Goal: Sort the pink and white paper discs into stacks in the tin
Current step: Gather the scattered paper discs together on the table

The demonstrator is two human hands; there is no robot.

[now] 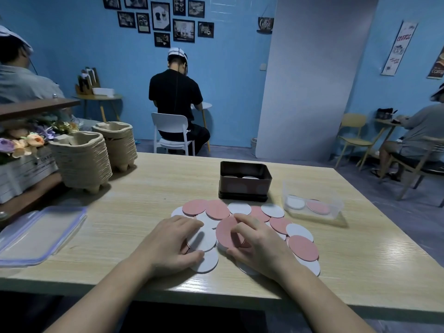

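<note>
Several pink and white paper discs lie spread and overlapping on the wooden table [144, 200], just in front of the open brown tin [245, 186]. Inside the tin the tops of discs show faintly. My left hand [173, 243] grips a white disc [204, 239] between thumb and fingers at the left of the pile. My right hand [257, 246] pinches a pink disc [225, 230] with curled fingers, tilted up from the pile. A large pink disc [303, 248] lies flat to the right of that hand.
A clear plastic tub [336, 207] at the right holds a white and a pink disc. A clear lid [40, 231] lies at the left. Two stacks of pulp trays [81, 159] and a flower box [21, 145] stand at the back left. People sit at other tables beyond.
</note>
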